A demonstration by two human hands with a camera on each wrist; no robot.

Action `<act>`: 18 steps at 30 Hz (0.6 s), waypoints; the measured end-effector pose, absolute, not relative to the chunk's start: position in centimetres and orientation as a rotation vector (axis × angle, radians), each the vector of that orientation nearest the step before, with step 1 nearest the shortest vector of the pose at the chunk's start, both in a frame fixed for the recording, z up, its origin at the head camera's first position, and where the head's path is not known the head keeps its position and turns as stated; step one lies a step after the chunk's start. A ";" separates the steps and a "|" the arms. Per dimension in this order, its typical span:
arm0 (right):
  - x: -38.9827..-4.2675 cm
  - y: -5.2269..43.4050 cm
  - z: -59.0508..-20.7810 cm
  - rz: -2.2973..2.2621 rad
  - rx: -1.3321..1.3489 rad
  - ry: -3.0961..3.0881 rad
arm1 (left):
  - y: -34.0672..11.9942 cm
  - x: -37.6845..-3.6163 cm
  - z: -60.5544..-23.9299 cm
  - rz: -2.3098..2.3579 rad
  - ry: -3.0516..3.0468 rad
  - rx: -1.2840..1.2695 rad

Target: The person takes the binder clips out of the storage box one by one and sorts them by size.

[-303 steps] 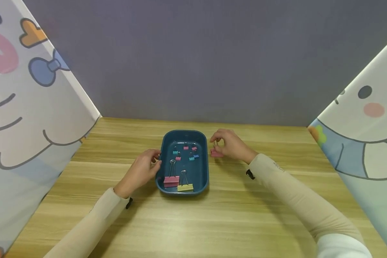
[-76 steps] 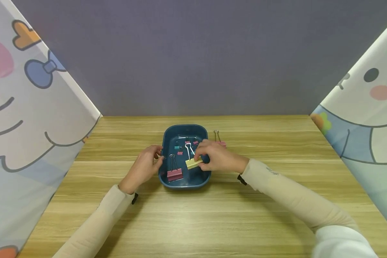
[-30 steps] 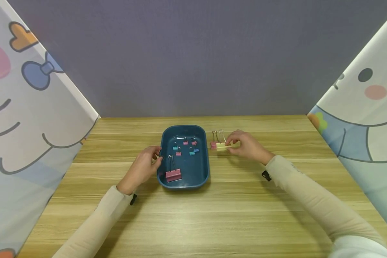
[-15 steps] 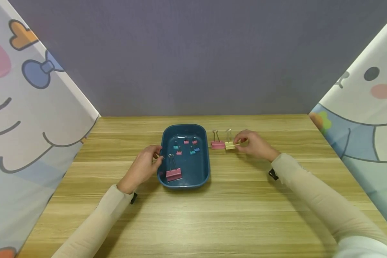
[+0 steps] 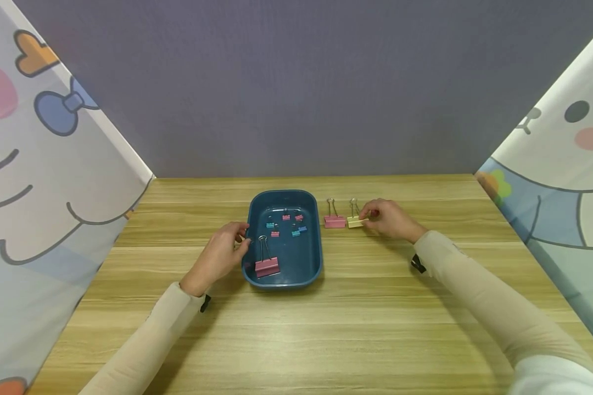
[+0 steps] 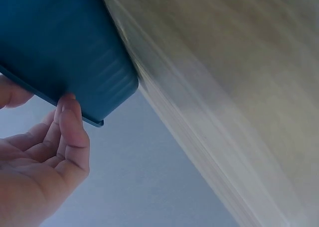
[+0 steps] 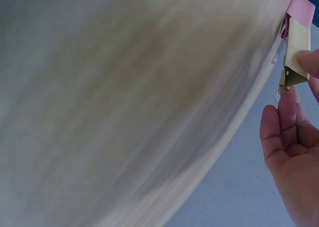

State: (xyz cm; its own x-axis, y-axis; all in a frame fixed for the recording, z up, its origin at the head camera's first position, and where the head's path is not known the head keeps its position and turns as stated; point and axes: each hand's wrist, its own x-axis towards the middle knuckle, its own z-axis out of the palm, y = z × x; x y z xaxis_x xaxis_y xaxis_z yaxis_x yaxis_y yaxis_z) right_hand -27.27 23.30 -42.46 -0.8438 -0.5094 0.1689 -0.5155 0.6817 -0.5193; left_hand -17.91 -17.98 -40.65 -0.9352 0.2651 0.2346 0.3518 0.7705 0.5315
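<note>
On the tabletop to the right of the blue tray [image 5: 296, 282], my right hand [image 5: 390, 221] pinches a yellow binder clip [image 5: 354, 222] by its right end. The right wrist view shows the thumb on the yellow clip's body [image 7: 298, 43] and fingertips at its lower edge. Just left of it stands a pink binder clip [image 5: 334, 221], its wire handles pointing away. My left hand [image 5: 219, 255] holds the tray's left rim; in the left wrist view its fingertips touch the tray [image 6: 94, 82] at the edge. Inside the tray lies a large pink binder clip [image 5: 267, 267].
Several tiny binder clips lie in the tray's far half, among them a pink clip [image 5: 275, 234], a teal clip [image 5: 270, 225] and a blue clip [image 5: 302, 229]. A grey panel [image 5: 296, 88] rises behind the wooden table [image 5: 286, 340], with cartoon-printed panels on both sides.
The yellow binder clip has come out of the tray to the table, then moved slightly right beside the pink one, which my right hand earlier set there. My left hand stays on the tray.
</note>
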 end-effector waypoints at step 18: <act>-28.0 22.8 -42.1 0.914 0.931 -2.948 | -17.9 -17.9 -40.4 -0.898 -2.810 -0.483</act>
State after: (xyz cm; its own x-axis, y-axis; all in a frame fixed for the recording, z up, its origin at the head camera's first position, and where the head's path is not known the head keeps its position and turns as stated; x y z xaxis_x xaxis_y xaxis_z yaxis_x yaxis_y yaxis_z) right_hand -28.01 22.82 -42.09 -0.8303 -0.5503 0.0884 -0.5037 0.6730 -0.5416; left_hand -17.92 -17.87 -40.43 -0.9366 0.2564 0.2390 0.3475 0.7687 0.5370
